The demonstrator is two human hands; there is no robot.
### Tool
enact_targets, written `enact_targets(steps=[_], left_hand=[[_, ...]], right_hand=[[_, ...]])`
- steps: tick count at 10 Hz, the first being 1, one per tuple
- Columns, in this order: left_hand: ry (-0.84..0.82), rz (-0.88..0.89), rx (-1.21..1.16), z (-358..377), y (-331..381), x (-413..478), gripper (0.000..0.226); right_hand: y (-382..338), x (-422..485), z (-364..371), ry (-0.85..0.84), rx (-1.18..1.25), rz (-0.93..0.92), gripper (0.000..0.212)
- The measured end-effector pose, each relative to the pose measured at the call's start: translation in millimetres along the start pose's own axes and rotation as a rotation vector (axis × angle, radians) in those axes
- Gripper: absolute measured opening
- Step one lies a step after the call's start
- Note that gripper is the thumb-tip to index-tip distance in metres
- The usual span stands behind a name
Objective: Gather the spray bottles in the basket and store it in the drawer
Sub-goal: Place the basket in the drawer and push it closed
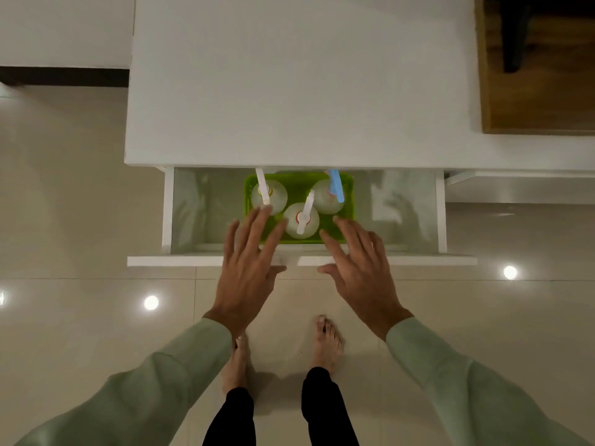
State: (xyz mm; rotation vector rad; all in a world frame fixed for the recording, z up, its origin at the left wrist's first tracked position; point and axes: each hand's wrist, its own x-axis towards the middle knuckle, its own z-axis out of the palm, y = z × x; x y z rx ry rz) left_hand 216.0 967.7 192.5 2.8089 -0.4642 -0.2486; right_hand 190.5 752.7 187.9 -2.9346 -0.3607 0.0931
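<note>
A green basket [297,185] stands inside the open white drawer [441,214], near its middle. Three clear spray bottles stand upright in it: one with a white nozzle at the left [273,194], one with a white nozzle at the front [302,220], and one with a blue nozzle at the right [326,196]. My left hand [248,272] hovers over the basket's front left corner, fingers spread, holding nothing. My right hand [360,268] hovers over its front right corner, also spread and empty. Both hands cross the drawer's front panel [180,261].
The white counter top [299,85] overhangs the back of the drawer. A wooden surface [541,91] lies at the upper right. My bare feet [328,342] stand on glossy beige floor tiles just before the drawer front.
</note>
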Motion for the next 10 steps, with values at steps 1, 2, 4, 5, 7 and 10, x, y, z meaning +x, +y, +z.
enact_targets(steps=[1,2,4,5,7,10], left_hand=[[0.066,-0.021,0.023,-7,-1,27,0.112],[0.086,-0.006,0.059,-11,-6,53,0.118],[0.109,0.036,0.067,-15,-19,92,0.089],[0.186,0.025,0.082,-16,-21,106,0.069],[0.291,-0.073,0.127,-14,-12,123,0.043],[0.301,-0.144,0.055,-25,-2,127,0.034]], right_hand=[[5,27,-7,-0.020,-0.013,0.020,0.083],[14,52,-9,-0.025,-0.030,0.043,0.097],[31,95,-9,-0.066,-0.081,0.053,0.088],[33,107,-8,-0.010,-0.144,0.046,0.074],[31,124,-4,0.153,-0.252,0.047,0.044],[10,136,-16,0.116,-0.229,0.187,0.042]])
